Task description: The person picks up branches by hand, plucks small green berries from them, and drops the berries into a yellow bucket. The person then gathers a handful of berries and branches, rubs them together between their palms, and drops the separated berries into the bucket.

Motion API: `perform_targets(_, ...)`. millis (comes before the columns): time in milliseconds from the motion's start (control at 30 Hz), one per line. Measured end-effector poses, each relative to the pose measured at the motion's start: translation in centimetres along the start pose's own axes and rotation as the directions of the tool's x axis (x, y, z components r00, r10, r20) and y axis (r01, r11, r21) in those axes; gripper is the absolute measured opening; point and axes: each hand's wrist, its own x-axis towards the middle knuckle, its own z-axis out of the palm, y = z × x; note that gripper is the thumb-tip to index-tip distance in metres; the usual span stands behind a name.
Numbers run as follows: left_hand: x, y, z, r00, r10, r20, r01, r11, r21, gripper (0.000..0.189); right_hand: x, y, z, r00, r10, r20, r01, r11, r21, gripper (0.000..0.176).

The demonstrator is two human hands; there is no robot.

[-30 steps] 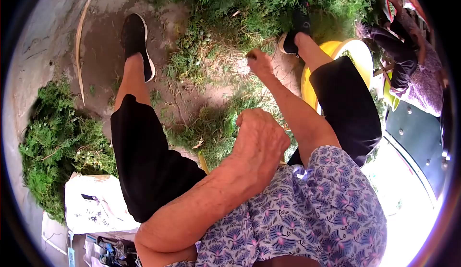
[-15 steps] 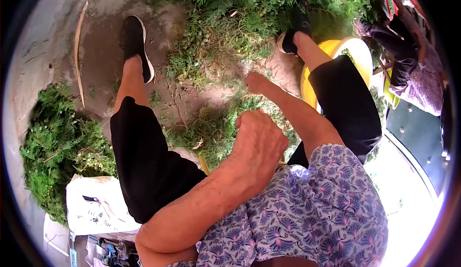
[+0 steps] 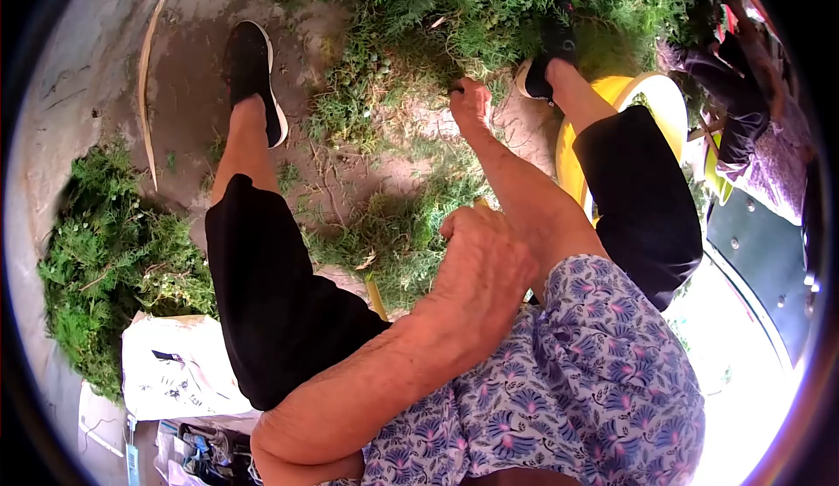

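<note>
My left hand (image 3: 489,250) is closed in a fist in front of my body, back of the hand up. Its fingers curl under, and anything they hold is hidden. My right hand (image 3: 472,106) reaches forward past it, fingers curled together low over green conifer sprigs (image 3: 367,71) on the ground. Whether a sprig is in those fingers I cannot make out. Beneath my left hand lie more conifer sprigs (image 3: 411,232) between my legs. A yellow edge (image 3: 375,296) shows beside them.
A yellow tub (image 3: 572,163) stands by my right leg. Conifer branches lie in a thick heap (image 3: 507,5) ahead and another pile (image 3: 114,250) at left, near a white printed bag (image 3: 179,368). A long wood strip (image 3: 146,93) lies on the ground. Another person's purple clothing (image 3: 778,163) appears at right.
My right hand has moved forward and slightly right, toward the sprigs ahead. My left fist has shifted a little to the right and stays closed.
</note>
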Motion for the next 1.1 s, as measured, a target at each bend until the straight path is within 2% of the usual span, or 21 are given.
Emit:
perform_targets(167, 0.1, 0.2, 0.6, 0.999, -0.04, -0.034, 0.038, 0.998, -0.043, 0.004, -0.6, 0.0, 1.4, 0.991, -0.123, -0.049, 0.124, 0.992, 0.015, 0.018)
perform_targets(300, 0.0, 0.2, 0.5, 0.996, -0.055, -0.066, 0.053, 0.998, -0.033, 0.004, -0.8, -0.8, 1.2, 0.976, -0.209, -0.06, 0.205, 0.976, -0.067, 0.016)
perform_targets(367, -0.2, -0.1, 0.2, 0.994, -0.061, -0.086, 0.059, 0.998, -0.025, 0.004, -0.3, 0.5, 1.8, 0.968, -0.249, 0.011, 0.249, 0.967, -0.043, 0.018)
perform_targets(400, -0.3, -0.2, 0.2, 0.997, -0.033, -0.074, 0.031, 0.999, -0.028, 0.004, -0.9, -0.7, 0.2, 0.98, -0.165, 0.108, 0.162, 0.986, 0.044, 0.02)
perform_targets(433, -0.4, -0.3, 0.1, 0.998, -0.004, -0.061, 0.002, 1.0, -0.032, 0.004, -1.7, -1.5, -1.1, 0.98, -0.168, 0.108, 0.165, 0.985, 0.042, 0.02)
perform_targets(467, -0.4, -0.3, 0.1, 0.998, -0.006, -0.066, 0.004, 0.999, -0.033, 0.004, -2.4, -2.1, -2.3, 0.956, 0.015, 0.292, -0.147, 0.888, 0.435, 0.02)
perform_targets(500, -0.5, -0.3, 0.0, 0.999, -0.004, -0.054, 0.001, 0.999, -0.045, 0.004, -3.0, -2.3, -3.0, 0.851, 0.097, 0.517, -0.472, 0.573, 0.67, 0.02)
perform_targets(533, -0.5, -0.2, 0.0, 0.999, 0.001, -0.041, -0.003, 0.998, -0.057, 0.003, -3.3, -2.0, -3.4, 0.851, 0.097, 0.516, -0.47, 0.575, 0.669, 0.02)
perform_targets(600, -0.6, -0.2, 0.3, 0.999, 0.003, -0.051, -0.006, 0.998, -0.055, 0.003, -4.0, -1.8, -4.2, 0.79, -0.121, 0.6, -0.58, 0.166, 0.797, 0.018)
perform_targets(633, -0.7, -0.2, 0.4, 0.998, 0.004, -0.059, -0.007, 0.999, -0.053, 0.002, -4.3, -2.1, -4.6, 0.791, -0.122, 0.6, -0.58, 0.166, 0.798, 0.018)
perform_targets(700, -0.6, 0.0, 0.6, 0.998, -0.011, -0.055, 0.008, 0.998, -0.057, 0.003, -4.7, -4.6, -6.7, 0.765, -0.245, 0.595, -0.626, -0.068, 0.777, 0.021)
perform_targets(767, -0.7, 0.0, 0.7, 0.999, -0.027, -0.045, 0.024, 0.998, -0.064, 0.003, -3.6, -5.5, -6.4, 0.76, -0.274, 0.59, -0.627, -0.07, 0.776, 0.021)
perform_targets(833, -0.7, -0.2, 0.6, 0.999, 0.001, -0.052, -0.006, 0.995, -0.099, 0.004, -2.1, -7.3, -6.1, 0.79, -0.254, 0.558, -0.566, 0.046, 0.823, 0.019)
perform_targets(867, -0.7, -0.2, 0.6, 0.999, -0.004, -0.05, -0.001, 0.995, -0.101, 0.004, -1.7, -8.2, -6.1, 0.791, -0.237, 0.564, -0.526, 0.207, 0.825, 0.017)
perform_targets(900, -0.7, -0.3, 0.6, 0.998, -0.001, -0.061, -0.005, 0.995, -0.098, 0.004, -1.9, -9.3, -5.6, 0.788, -0.239, 0.567, -0.53, 0.207, 0.823, 0.017)
perform_targets(933, -0.7, -0.3, 0.5, 0.997, 0.003, -0.072, -0.01, 0.995, -0.095, 0.005, -2.2, -10.5, -4.8, 0.775, -0.102, 0.624, -0.454, 0.597, 0.662, 0.021)
perform_targets(967, -0.7, -0.4, 0.4, 0.997, -0.001, -0.072, -0.006, 0.995, -0.095, 0.005, -2.3, -11.4, -4.1, 0.784, 0.043, 0.619, -0.331, 0.873, 0.358, 0.025)
perform_targets(1000, -0.8, -0.5, 0.2, 0.997, -0.002, -0.077, -0.006, 0.994, -0.112, 0.004, -2.5, -11.0, -2.5, 0.769, -0.088, 0.633, -0.144, 0.941, 0.306, 0.026)
perform_targets(1033, -0.9, -0.6, 0.2, 0.997, -0.003, -0.082, -0.008, 0.991, -0.13, 0.004, -2.9, -9.5, 0.0, 0.727, -0.211, 0.653, 0.05, 0.966, 0.255, 0.027)
perform_targets(1067, -0.9, -0.6, 0.3, 0.997, -0.007, -0.076, -0.004, 0.991, -0.132, 0.004, -2.9, -7.7, 3.0, 0.736, -0.274, 0.618, 0.228, 0.961, 0.155, 0.031)
perform_targets(1100, -0.9, -0.6, 0.4, 0.995, -0.014, -0.098, 0.002, 0.993, -0.116, 0.003, -3.2, -7.7, 3.0, 0.732, -0.275, 0.623, 0.226, 0.961, 0.158, 0.031)
